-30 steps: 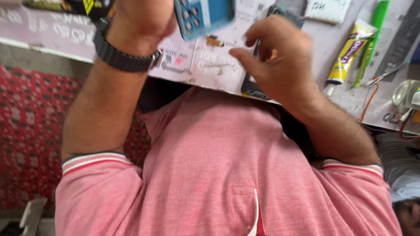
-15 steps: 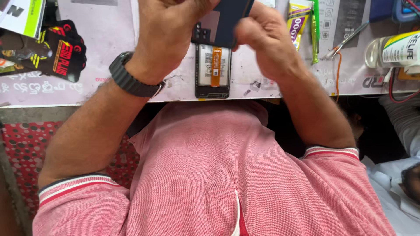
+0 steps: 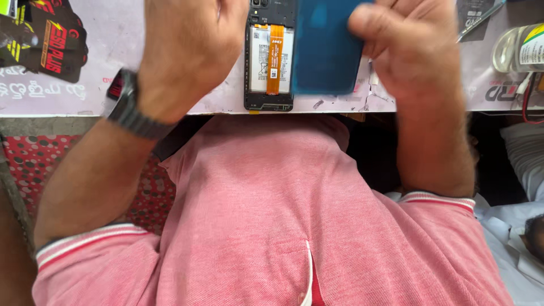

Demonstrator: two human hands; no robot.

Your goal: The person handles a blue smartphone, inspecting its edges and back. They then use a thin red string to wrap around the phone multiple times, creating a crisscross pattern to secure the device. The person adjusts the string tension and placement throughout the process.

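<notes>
So both forearms come up from the pink shirt (image 3: 272, 215) and meet over the near edge of the white work mat (image 3: 68, 96), elbows out wide, wrists bent in toward each other. The left hand (image 3: 187, 51) is curled, back of the hand facing up, fingers tucked out of sight, so I can't tell if it's actually pinching anything; there's a black wristwatch (image 3: 133, 110) on that wrist. The right hand (image 3: 408, 51) has its fingers closed on the blue back cover (image 3: 326, 48), thumb pressed on the cover's right edge up top, the rest wrapped behind it. The cover is held up off the mat, long axis running away from the person, tilted just a bit, its left edge overlapping the right side of the opened phone (image 3: 269, 62). That phone lies flat on the mat right at the near edge, directly between the 2 hands, long axis also pointing away from the person, insides facing up: white battery with an orange ribbon strip running down the middle, camera end at the far side. Left of the phone, past the left hand, there's a black and red packet (image 3: 51, 45). Right of the phone, past the right hand, a clear bottle (image 3: 518, 48) lies on its side by a red wire (image 3: 527, 102).
</notes>
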